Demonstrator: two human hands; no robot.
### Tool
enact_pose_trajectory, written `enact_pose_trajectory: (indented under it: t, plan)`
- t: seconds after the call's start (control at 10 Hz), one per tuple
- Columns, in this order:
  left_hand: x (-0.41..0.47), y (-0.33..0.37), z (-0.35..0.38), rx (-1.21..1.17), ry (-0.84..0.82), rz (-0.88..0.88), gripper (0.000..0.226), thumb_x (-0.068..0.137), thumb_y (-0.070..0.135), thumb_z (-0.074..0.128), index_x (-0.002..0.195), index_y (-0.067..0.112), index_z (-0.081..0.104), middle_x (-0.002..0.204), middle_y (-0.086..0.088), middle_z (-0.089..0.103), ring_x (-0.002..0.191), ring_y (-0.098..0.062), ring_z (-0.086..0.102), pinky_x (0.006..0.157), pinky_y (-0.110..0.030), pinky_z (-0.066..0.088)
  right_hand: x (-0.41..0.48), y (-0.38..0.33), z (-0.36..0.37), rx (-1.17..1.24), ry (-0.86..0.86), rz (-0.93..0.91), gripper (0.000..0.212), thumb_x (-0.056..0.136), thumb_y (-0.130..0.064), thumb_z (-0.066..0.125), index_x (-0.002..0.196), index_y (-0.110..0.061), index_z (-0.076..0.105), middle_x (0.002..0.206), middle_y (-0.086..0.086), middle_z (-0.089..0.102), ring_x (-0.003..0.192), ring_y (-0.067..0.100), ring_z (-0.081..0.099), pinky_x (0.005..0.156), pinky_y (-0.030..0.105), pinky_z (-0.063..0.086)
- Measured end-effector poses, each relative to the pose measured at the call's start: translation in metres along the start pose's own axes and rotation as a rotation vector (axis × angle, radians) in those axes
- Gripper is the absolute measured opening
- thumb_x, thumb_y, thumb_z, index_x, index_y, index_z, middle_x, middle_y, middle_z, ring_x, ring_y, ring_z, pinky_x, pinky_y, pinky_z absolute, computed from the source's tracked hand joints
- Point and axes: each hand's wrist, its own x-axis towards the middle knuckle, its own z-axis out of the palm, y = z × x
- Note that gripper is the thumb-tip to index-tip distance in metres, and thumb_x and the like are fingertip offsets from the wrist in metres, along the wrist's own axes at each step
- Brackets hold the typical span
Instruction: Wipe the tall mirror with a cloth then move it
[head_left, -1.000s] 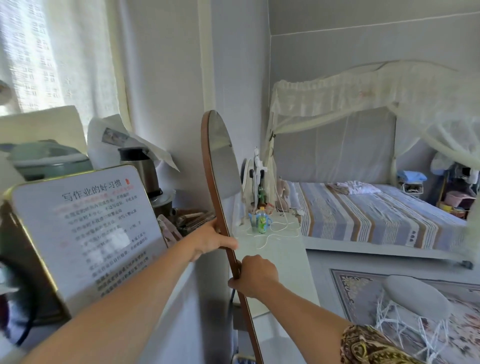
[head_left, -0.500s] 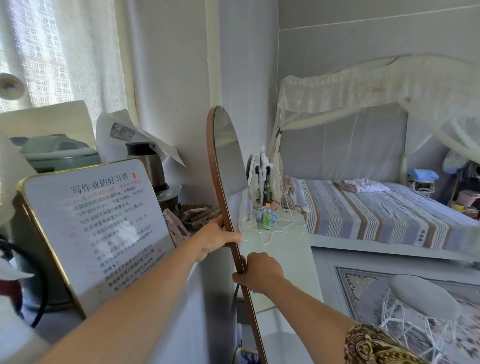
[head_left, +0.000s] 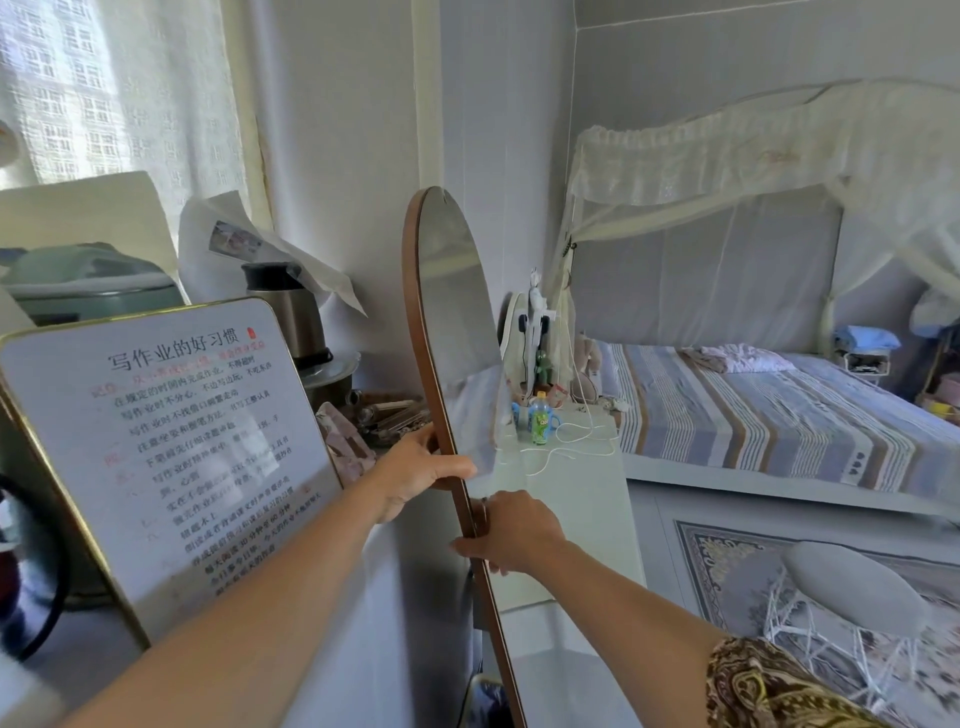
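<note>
The tall mirror has an oval top and a thin brown frame. It stands nearly edge-on in the middle of the view, its glass facing right toward the bed. My left hand grips the frame's edge from the left at mid-height. My right hand is closed on the same edge just below. The mirror's foot runs out of view at the bottom. No cloth is visible.
A gold-framed board with Chinese text leans on a cluttered counter at the left, with a metal kettle behind it. A pale side table with a green bottle stands behind the mirror. Right are a striped bed and white stool.
The view has shifted slightly, and the mirror now sits a bit more to the right in view. Both hands keep the same grip on its frame.
</note>
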Motion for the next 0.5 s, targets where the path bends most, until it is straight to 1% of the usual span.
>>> enact_pose_trajectory:
  t: [0.1, 0.2, 0.3, 0.4, 0.5]
  plan:
    - [-0.001, -0.001, -0.001, 0.029, 0.013, -0.005, 0.028, 0.085, 0.001, 0.073, 0.105, 0.017, 0.063, 0.098, -0.001, 0.069, 0.091, -0.016, 0.066, 0.067, -0.013, 0.048, 0.001, -0.001, 0.000, 0.013, -0.012, -0.028, 0.060, 0.067, -0.076, 0.059, 0.090, -0.021, 0.068, 0.071, -0.001, 0.073, 0.067, 0.014, 0.070, 0.076, 0.034, 0.058]
    - [-0.002, -0.002, 0.000, 0.010, 0.028, -0.003, 0.028, 0.086, 0.001, 0.072, 0.098, 0.023, 0.061, 0.096, 0.003, 0.067, 0.091, -0.012, 0.064, 0.068, -0.012, 0.046, -0.003, 0.003, 0.005, 0.033, 0.005, -0.051, 0.065, 0.069, -0.078, 0.054, 0.096, -0.020, 0.066, 0.079, 0.001, 0.072, 0.074, 0.018, 0.070, 0.078, 0.037, 0.058]
    - [-0.005, -0.002, 0.003, -0.019, 0.048, -0.014, 0.027, 0.089, 0.001, 0.070, 0.098, 0.025, 0.061, 0.097, 0.005, 0.067, 0.091, -0.010, 0.063, 0.064, -0.008, 0.047, -0.011, 0.010, 0.006, 0.037, -0.027, -0.085, 0.055, 0.082, -0.067, 0.051, 0.093, -0.016, 0.065, 0.087, 0.003, 0.073, 0.082, 0.021, 0.070, 0.083, 0.038, 0.056]
    - [-0.007, -0.004, 0.010, -0.064, 0.092, -0.026, 0.028, 0.089, -0.001, 0.069, 0.109, 0.018, 0.064, 0.098, 0.004, 0.070, 0.094, -0.014, 0.065, 0.065, -0.008, 0.050, -0.017, 0.022, 0.003, 0.050, -0.027, -0.121, 0.043, 0.088, -0.055, 0.052, 0.090, -0.015, 0.066, 0.089, 0.004, 0.074, 0.086, 0.022, 0.070, 0.086, 0.038, 0.055]
    - [-0.009, -0.006, 0.015, -0.118, 0.141, -0.041, 0.022, 0.089, 0.003, 0.071, 0.104, 0.019, 0.066, 0.092, 0.005, 0.070, 0.092, -0.014, 0.065, 0.076, -0.019, 0.049, -0.019, 0.035, 0.005, 0.083, -0.030, -0.105, 0.033, 0.089, -0.048, 0.053, 0.093, -0.019, 0.067, 0.093, 0.005, 0.074, 0.088, 0.023, 0.070, 0.087, 0.037, 0.054]
